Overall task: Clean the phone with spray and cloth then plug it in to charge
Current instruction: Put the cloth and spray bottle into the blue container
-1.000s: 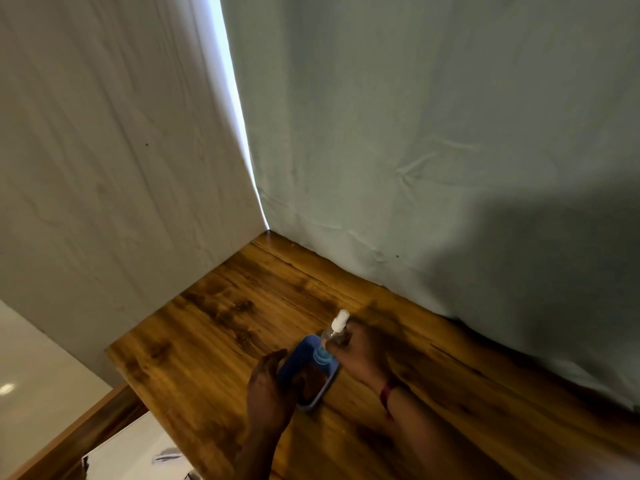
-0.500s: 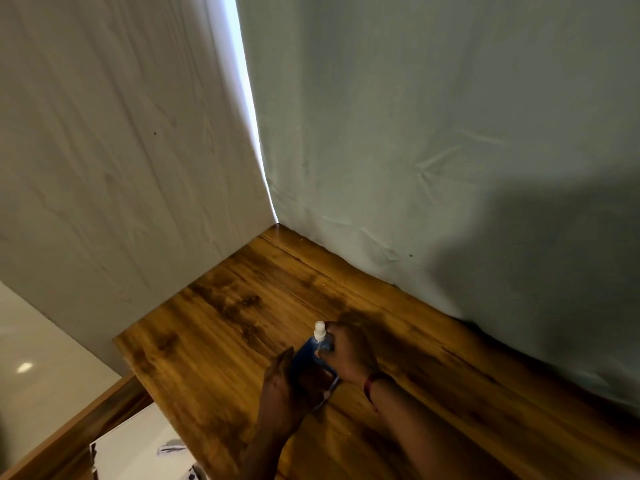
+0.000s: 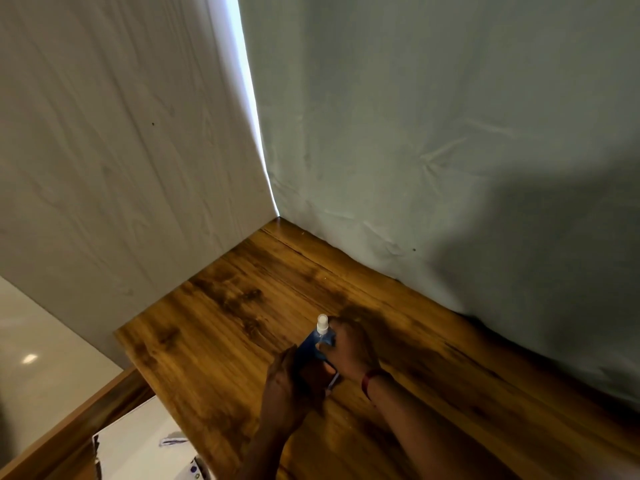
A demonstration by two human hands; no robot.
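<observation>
**Spraying the phone over the wooden table**

Your right hand [image 3: 349, 348] is wrapped around a small clear spray bottle with a white nozzle cap [image 3: 322, 325], fingers closed on its body and the nozzle standing up just past your knuckles. Your left hand [image 3: 285, 382] grips the near end of the dark phone in its blue case [image 3: 311, 358], holding it tilted just above the surface, with the bottle right at the phone's far end. Whether the two touch is hard to tell in the dim light.

For this step, aim the nozzle at the screen and use a light mist; a heavy burst would likely run toward the ports you need dry for charging. Keep your left thumb and fingers on the case edges so the glass stays open for wiping, and hold the phone steady while you press.

Beneath your hands is the warm brown, dark-streaked wooden table [image 3: 225, 306], bare around the phone. No cloth or charging cable shows here, so you will have to look outside this view. White wrinkled fabric sheets [image 3: 415, 133] hang close on the far and left sides, meeting at a bright seam; overspray may land on them. A white box-like object [image 3: 138, 445] sits below the table's near-left edge, its nature unclear.
</observation>
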